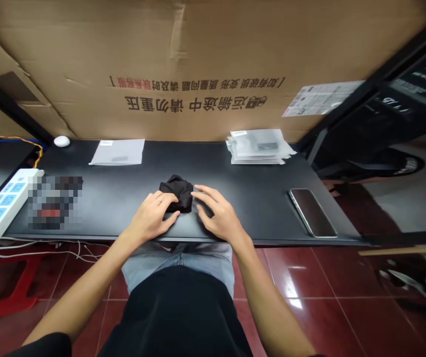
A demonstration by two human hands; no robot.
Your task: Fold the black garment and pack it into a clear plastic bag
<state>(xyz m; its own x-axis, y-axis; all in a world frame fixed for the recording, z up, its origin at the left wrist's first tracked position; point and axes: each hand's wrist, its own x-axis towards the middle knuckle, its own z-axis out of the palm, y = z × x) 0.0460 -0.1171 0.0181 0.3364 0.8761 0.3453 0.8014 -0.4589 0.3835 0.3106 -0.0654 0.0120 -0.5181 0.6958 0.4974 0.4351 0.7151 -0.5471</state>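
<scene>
In the head view a small folded black cloth (181,191) lies near the middle of the dark tabletop. My left hand (153,214), with a ring on one finger, rests its fingers on the cloth's left part, while its thumb points out below, apart from them. Beside the cloth's right edge is my right hand (218,213). Its fingers are spread and slightly bent, with the fingertips at or very near the fabric; whether they touch it I cannot tell. Neither hand is closed around the cloth.
At the back stand a stack of frosted plastic bags (257,147) and a single bag (118,152), before a large cardboard sheet (205,54). A phone (313,212) lies right. A power strip (6,203), a white mouse-like object (61,142) and a pixelated patch are left.
</scene>
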